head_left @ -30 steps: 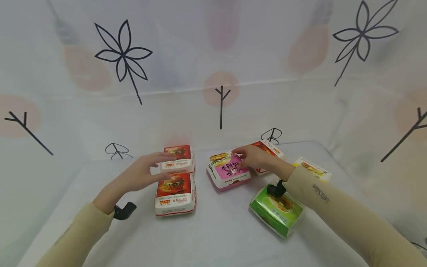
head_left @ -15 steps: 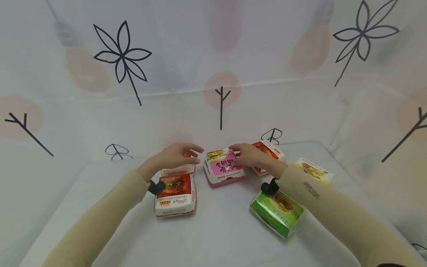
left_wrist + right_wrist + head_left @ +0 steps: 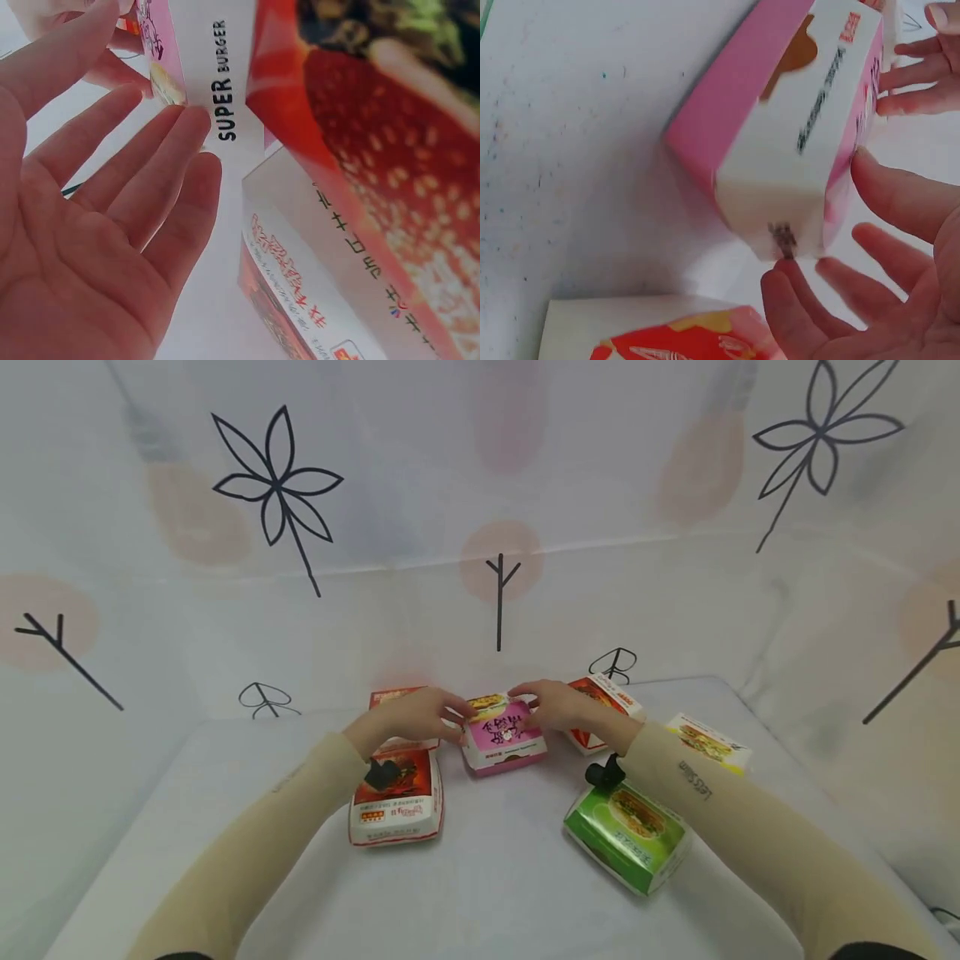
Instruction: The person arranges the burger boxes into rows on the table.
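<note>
A pink and white burger box stands on the white cloth between both hands. My left hand reaches over the rear red burger box to the pink box's left side. In the left wrist view its loosely extended fingertips meet the side lettered "SUPER BURGER". On the other side is my right hand. The right wrist view shows its fingertips at the box's end panel and the thumb by the top edge, fingers spread and relaxed.
Another red burger box sits in front of the rear one. To the right are a third red box, a white and yellow box and a green burger box, under or beside my right forearm. A patterned cloth hangs behind.
My left hand has moved right from the red boxes to the pink box. The pink box has shifted slightly left and turned straighter, with my right hand staying at its right side.
</note>
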Demonstrator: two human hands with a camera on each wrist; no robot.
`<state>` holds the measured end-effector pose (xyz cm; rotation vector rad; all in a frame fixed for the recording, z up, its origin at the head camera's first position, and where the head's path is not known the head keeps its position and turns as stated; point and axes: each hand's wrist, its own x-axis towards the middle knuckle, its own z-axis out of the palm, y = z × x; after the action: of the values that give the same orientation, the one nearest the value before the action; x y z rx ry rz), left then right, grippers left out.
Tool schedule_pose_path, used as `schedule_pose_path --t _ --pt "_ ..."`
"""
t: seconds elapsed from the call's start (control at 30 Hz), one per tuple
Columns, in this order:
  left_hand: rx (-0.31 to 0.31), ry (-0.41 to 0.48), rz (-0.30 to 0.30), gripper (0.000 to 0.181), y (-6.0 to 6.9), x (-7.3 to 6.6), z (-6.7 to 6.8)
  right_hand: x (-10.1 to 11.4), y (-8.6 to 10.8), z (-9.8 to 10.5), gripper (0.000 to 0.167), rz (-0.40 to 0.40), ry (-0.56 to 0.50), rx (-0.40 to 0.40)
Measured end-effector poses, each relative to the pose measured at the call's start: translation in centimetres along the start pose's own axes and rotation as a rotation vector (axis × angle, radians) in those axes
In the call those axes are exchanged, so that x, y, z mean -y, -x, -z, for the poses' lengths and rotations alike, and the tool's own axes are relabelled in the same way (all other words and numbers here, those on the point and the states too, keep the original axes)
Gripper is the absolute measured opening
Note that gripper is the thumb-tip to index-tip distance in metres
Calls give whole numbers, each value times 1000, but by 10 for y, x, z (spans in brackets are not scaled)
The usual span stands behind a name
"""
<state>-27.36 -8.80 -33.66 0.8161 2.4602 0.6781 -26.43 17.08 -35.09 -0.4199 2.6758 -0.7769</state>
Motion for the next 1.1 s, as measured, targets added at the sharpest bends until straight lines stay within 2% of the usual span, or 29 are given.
schedule_pose_path --t 0.2,0.37,0.5,0.73,0.83,0.97,1.1 --pt "-46 -64 36 53 -8 -2 -4 -4 -1 5 51 13 -26 -60" --pt "-94 -84 48 54 -14 -2 -6 -1 -2 5 55 -4 12 -90" --pt "-118 -102 57 51 -19 -3 -5 1 -3 6 64 4 39 -72" --pt "-190 -192 88 41 -22 -7 -5 3 -3 6 72 -3 57 -27" --pt "-197 -186 104 39 -21 -8 -5 1 -3 5 73 3 43 -4" --pt "-186 -132 115 41 -18 -7 -6 -1 -3 4 71 20 32 25" --pt "-180 -97 114 43 -15 -7 -8 -2 -2 5 65 34 14 35"
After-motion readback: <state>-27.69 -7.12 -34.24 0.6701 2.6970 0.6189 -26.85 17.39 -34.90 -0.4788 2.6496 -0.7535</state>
